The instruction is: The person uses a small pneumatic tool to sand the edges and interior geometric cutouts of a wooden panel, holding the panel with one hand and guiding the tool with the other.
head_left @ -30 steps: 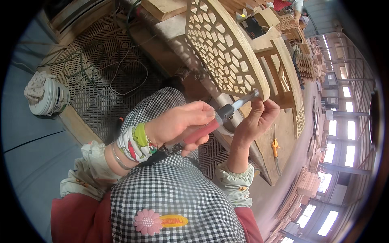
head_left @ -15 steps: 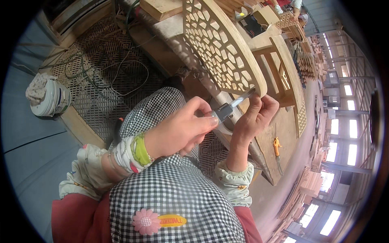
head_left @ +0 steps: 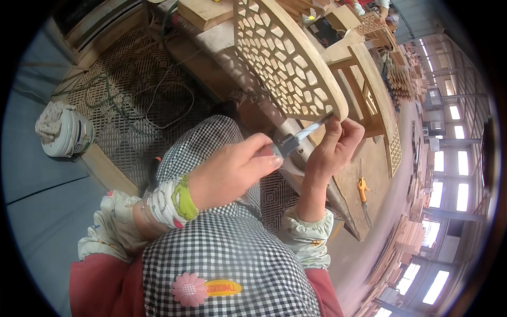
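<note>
My left hand (head_left: 232,171) is closed, thumb and fingers pinching the grey handle end of a flat-bladed metal tool (head_left: 310,130). A dark block sits where the shiny blade meets the handle. The blade slants up to the lower corner of a curved wooden panel (head_left: 296,58) pierced with many irregular holes. At that corner my right hand (head_left: 334,145) pinches with thumb and fingers, close to the blade's tip. The exact contact under these fingertips is hidden.
An orange-handled air blow gun (head_left: 363,190) lies on the workbench (head_left: 343,185) to the right. Behind it stands a wooden frame (head_left: 364,90). A white bucket (head_left: 68,132) with a cloth is at far left, near hoses on the floor mat (head_left: 127,63). Another person's hand (head_left: 384,11) shows at the top.
Both hands keep their hold with barely any movement. The panel and the bench sit slightly differently in the picture, as the whole view has shifted a little.
</note>
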Available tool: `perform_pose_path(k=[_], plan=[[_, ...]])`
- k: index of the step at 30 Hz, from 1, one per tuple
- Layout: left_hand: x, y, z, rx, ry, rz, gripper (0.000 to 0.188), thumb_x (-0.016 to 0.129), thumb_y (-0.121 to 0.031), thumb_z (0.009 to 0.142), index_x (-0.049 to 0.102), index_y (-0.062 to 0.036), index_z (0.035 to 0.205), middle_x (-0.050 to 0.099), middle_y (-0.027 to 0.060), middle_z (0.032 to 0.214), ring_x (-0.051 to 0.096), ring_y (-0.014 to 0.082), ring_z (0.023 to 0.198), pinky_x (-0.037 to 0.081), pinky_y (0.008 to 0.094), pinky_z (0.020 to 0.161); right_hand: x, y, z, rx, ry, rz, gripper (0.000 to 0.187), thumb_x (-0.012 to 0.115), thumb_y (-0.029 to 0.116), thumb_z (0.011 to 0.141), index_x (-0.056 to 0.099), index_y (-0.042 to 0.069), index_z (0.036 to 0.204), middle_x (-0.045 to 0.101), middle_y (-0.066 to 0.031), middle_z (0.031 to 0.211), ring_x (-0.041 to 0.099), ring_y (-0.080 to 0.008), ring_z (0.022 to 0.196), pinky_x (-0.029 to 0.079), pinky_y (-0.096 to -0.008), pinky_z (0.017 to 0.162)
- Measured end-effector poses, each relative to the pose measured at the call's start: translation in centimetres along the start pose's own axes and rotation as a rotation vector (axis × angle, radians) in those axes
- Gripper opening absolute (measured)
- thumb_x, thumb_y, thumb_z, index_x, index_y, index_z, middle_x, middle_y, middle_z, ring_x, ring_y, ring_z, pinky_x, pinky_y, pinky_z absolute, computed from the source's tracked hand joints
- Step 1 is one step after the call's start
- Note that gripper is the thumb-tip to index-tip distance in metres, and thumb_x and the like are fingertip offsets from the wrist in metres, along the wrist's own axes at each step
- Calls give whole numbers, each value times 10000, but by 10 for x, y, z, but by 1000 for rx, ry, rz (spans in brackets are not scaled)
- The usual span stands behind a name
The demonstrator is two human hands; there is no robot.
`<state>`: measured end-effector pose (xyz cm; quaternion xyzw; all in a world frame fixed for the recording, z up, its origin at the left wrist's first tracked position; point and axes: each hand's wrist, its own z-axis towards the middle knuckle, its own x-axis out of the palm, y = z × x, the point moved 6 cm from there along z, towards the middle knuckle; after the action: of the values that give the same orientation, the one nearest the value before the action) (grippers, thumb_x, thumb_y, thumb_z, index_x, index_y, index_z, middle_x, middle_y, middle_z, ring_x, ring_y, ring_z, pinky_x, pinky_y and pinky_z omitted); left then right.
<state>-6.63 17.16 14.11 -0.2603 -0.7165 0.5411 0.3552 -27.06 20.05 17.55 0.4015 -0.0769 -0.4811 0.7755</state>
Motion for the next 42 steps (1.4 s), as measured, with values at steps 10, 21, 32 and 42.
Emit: perform_pose_path(k=[10,21,32,42], plan=[[-26,57,13,-228,38,-159,247,497,-290,1078,536,-57,1005,553,-23,716,485,45,464,400,201,407,4,-17,13,35,-15,-61,180,633,188,1054,586,14,1057,559,-7,890,500,-86,766,437,-237,686],[-20,84,59,-290,245,-558,508,303,-384,1137,541,39,1289,596,60,773,526,126,552,535,321,531,10,-11,17,-118,52,-301,133,563,83,1027,637,-8,1090,595,-114,960,576,-274,875,473,-357,795],[-21,87,79,-327,262,-643,460,322,-395,1137,552,4,1138,617,76,778,567,135,547,563,336,512,10,-20,13,-115,54,-322,176,556,136,1058,624,-25,1078,578,-106,949,553,-245,852,458,-341,760],[-25,95,88,-298,298,-645,405,348,-382,1132,533,-22,1116,616,83,791,572,133,559,569,332,511,9,-29,19,-68,43,-342,203,540,169,1076,617,-18,1090,574,-99,950,575,-232,861,473,-335,788]])
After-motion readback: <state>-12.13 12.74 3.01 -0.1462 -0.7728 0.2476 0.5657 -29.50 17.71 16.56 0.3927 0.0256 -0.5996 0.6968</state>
